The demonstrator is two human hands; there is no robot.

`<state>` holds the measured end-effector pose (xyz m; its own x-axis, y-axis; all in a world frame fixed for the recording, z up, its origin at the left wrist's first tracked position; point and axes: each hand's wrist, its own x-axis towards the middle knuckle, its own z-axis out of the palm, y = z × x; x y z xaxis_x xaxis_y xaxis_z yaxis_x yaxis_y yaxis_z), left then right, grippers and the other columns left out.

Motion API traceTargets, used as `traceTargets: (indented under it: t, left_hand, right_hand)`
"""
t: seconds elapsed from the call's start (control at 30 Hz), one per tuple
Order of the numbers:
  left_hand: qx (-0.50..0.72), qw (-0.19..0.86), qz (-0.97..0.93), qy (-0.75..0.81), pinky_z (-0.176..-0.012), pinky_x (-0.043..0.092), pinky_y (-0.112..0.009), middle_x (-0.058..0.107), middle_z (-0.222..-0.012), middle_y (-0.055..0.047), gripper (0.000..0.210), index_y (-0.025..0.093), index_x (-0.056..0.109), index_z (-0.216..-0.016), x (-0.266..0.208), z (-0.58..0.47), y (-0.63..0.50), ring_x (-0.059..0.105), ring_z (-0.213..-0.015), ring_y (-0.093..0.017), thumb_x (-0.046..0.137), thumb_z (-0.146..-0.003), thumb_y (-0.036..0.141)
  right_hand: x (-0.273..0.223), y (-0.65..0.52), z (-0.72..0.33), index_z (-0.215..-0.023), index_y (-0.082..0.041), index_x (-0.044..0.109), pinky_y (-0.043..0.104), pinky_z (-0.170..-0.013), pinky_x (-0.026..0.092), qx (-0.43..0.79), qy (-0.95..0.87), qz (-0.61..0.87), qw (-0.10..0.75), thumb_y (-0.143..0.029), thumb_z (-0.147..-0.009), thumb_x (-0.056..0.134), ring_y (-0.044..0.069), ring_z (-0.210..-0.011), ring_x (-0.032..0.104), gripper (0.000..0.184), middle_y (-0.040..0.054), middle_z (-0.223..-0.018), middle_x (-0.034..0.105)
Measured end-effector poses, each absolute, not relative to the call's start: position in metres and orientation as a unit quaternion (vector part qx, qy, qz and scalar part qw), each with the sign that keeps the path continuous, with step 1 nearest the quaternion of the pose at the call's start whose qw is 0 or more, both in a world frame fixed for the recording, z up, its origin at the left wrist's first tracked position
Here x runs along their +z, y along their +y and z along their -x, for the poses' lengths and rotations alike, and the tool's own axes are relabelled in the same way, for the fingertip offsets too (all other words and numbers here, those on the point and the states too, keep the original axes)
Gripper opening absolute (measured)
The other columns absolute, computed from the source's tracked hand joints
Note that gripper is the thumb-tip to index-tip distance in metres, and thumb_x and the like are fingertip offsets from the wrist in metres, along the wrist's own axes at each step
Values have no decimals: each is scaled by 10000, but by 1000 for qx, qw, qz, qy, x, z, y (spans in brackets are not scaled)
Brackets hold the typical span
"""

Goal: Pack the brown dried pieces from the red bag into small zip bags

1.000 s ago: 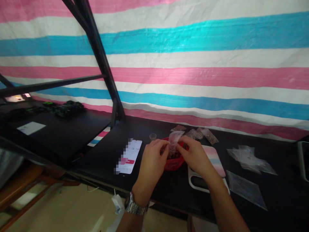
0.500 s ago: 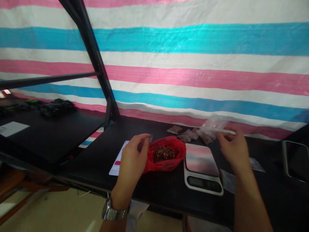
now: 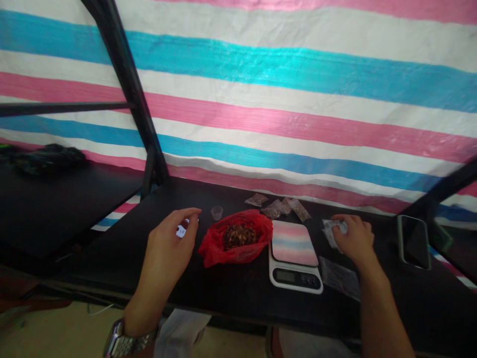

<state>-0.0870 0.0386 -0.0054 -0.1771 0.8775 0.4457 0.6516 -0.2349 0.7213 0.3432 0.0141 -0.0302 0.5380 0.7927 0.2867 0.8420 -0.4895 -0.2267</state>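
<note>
Fingers (image 3: 338, 232) of the person's right hand (image 3: 356, 239) are bending down onto a few clear plastic bags (image 3: 328, 231) in the head view, on the right part of the black table (image 3: 231, 293). They are covering part of these bags, so one cannot tell whether they are pinching one or only touching it. Thumb and forefinger of the left hand (image 3: 173, 236) are curving toward each other with a gap between them; they are holding nothing that shows, so this hand is staying free of any load. Through the gap a bit of a lit screen (image 3: 181, 230) is showing. On the left wrist the person is wearing a metal watch (image 3: 128, 343).

Between the hands a red bag (image 3: 214, 251) is lying open, its mouth spread around a heap of small brown pieces (image 3: 240, 236). Just behind its left part a small clear cup (image 3: 216, 213) is standing upright. Right beside the red bag a white scale (image 3: 296, 276) is sitting, its shiny plate reflecting stripes. Behind these, several filled packets (image 3: 275, 209) are lying in a loose row. A flat clear bag (image 3: 338, 276) is lying between the scale and the right forearm, and a dark-screened device (image 3: 414, 242) is resting farther right. Behind the table a striped sheet (image 3: 261, 107) is hanging.
</note>
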Motion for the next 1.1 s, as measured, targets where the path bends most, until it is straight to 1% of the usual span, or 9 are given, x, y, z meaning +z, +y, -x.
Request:
traceTargets:
  t: [0.1,0.27,0.37,0.5,0.67,0.77,0.9,1.0,1.1]
  left_hand:
    - [471,123,-631,604,-851,563,-367,782,-916,-53,343,247,802,-1028,-4,87,39,696,-798,-253,557,-886,441]
    - [473,126,-634,599,-799,547,-352,782,-919,-43,322,257,799,-1024,-4,85,41,689,-789,-244,563,-891,430]
    - [474,126,-632,600,-788,540,-347,780,-912,-43,316,253,798,-1023,-4,85,40,685,-786,-241,566,-893,424]
    - [479,128,-633,595,-776,533,-346,783,-920,-44,315,251,798,-1033,-4,85,39,683,-783,-238,572,-896,424]
    - [487,135,-634,585,-793,534,-339,787,-932,-38,293,255,798,-1035,-5,81,37,688,-794,-228,581,-912,410]
    - [492,139,-647,566,-808,538,-333,782,-908,-31,272,253,798,-1021,-4,79,36,691,-794,-219,584,-922,389]
    - [509,152,-655,538,-826,539,-333,775,-889,-33,255,235,799,-1003,-2,72,33,693,-807,-210,581,-926,344]
    - [528,207,-648,509,-814,538,-317,772,-906,-33,238,236,801,-1004,2,58,28,694,-829,-198,591,-936,327]
    - [539,357,-601,470,-751,543,-279,773,-908,-30,240,233,789,-1037,4,35,22,707,-818,-178,627,-941,383]
  right_hand:
    - [-47,20,-345,-1139,-244,796,555,-1025,500,-25,-516,845,139,-283,-920,568,408,-1263,612,319,149,-1327,704]
    - [-60,19,-349,-1146,-207,813,448,-994,533,10,-530,839,126,-270,-928,593,346,-1174,695,316,153,-1275,746]
    - [-51,21,-343,-1192,-195,802,480,-1013,512,5,-531,838,127,-278,-943,594,382,-1204,674,335,172,-1268,744]
    - [-40,41,-320,-1292,-229,763,534,-1073,463,-14,-542,826,152,-318,-993,556,408,-1329,585,374,162,-1426,679]
    - [-39,77,-297,-1363,-266,732,554,-1047,493,28,-551,815,177,-349,-954,655,417,-1344,607,424,138,-1429,708]
    - [-38,89,-299,-1286,-238,767,551,-1032,510,48,-533,821,198,-266,-883,708,410,-1274,675,409,145,-1332,765]
    - [-30,89,-307,-1112,-188,803,461,-959,555,64,-509,823,244,-224,-865,657,361,-1130,753,289,163,-1149,823]
    - [-13,72,-303,-1083,-168,794,393,-928,573,86,-522,800,283,-260,-890,621,312,-1063,776,275,168,-1132,823]
    - [11,43,-283,-1072,-200,780,343,-889,585,161,-602,701,348,-376,-888,667,269,-986,783,278,110,-1074,829]
